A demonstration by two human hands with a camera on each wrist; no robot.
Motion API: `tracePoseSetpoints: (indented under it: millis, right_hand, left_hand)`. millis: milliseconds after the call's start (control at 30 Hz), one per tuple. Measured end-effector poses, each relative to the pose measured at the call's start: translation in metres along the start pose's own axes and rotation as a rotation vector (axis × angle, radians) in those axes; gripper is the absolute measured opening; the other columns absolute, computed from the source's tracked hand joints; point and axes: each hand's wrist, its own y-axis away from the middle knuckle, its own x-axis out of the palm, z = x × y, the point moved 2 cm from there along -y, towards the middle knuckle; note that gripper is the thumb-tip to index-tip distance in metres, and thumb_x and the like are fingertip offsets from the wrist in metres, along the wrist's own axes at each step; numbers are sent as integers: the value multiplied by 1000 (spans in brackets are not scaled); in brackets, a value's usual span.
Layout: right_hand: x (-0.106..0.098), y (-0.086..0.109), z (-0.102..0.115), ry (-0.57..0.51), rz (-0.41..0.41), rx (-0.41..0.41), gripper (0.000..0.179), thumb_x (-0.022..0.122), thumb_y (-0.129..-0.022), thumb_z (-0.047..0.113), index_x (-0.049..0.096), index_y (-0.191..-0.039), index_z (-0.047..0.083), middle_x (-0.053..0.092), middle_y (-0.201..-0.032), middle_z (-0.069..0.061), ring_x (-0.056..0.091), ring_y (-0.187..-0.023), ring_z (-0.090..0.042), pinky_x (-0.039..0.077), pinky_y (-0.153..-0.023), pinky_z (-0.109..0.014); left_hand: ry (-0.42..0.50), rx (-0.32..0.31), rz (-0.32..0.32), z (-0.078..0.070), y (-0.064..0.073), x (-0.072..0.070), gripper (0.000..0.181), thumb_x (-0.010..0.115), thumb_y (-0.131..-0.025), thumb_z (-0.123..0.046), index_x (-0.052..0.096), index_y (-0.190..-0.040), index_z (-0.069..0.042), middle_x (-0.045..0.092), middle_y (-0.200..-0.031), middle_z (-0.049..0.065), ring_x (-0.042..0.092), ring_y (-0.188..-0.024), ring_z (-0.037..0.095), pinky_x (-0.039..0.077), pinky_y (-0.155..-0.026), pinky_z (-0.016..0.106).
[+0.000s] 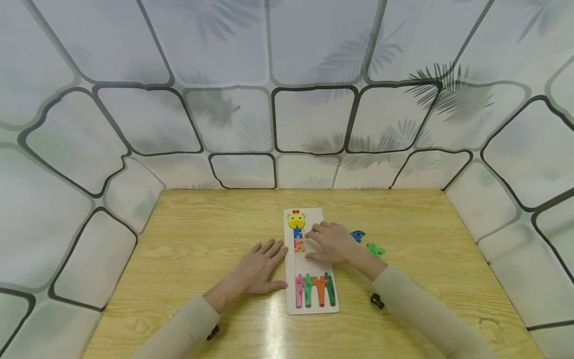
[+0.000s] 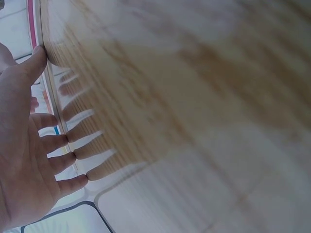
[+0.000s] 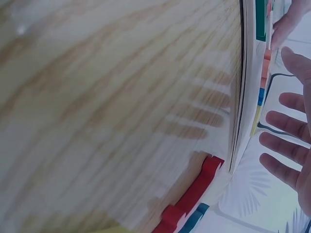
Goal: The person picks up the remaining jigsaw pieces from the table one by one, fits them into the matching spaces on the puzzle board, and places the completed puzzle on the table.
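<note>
A long white puzzle board (image 1: 314, 259) lies on the table with a yellow giraffe head (image 1: 296, 220) near its far end. Below the head sit a blue piece (image 1: 298, 233) and an orange-pink piece (image 1: 299, 244); pink, green, orange and dark green leg pieces (image 1: 308, 291) stand near the close end. My left hand (image 1: 257, 269) rests flat beside the board's left edge, fingers spread and fingertips at that edge. Over the board's right side is my right hand (image 1: 332, 242), its fingers loosely extended and holding nothing visible. The right wrist view shows those fingers (image 3: 286, 124) apart from each other.
Loose on the table, right of the board, are a dark blue piece (image 1: 358, 236) and a green piece (image 1: 375, 249). A red piece (image 3: 194, 187) shows in the right wrist view. White patterned walls (image 1: 314, 119) enclose the wooden table (image 1: 215, 214) at the back and sides.
</note>
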Motion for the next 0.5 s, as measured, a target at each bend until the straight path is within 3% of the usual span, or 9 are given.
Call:
tracePoseSetpoints:
  millis: [267, 500]
  right_hand:
    - [-2, 8, -5, 3, -32, -26, 57, 65, -96, 64, 71, -132, 20, 74, -123, -3, 71, -111, -24, 62, -94, -43]
    - [-3, 18, -11, 19, -102, -37, 57, 69, -93, 65, 73, -128, 20, 74, -118, -2, 71, -103, -22, 63, -86, -40]
  left_hand:
    - [9, -2, 14, 0, -1, -1, 94, 49, -98, -76, 33, -167, -14, 32, -174, 14, 36, -160, 37, 38, -127, 58]
    - [13, -2, 10, 1, 0, -1, 94, 49, -98, -76, 33, -167, -14, 32, -174, 14, 36, -160, 37, 38, -127, 58]
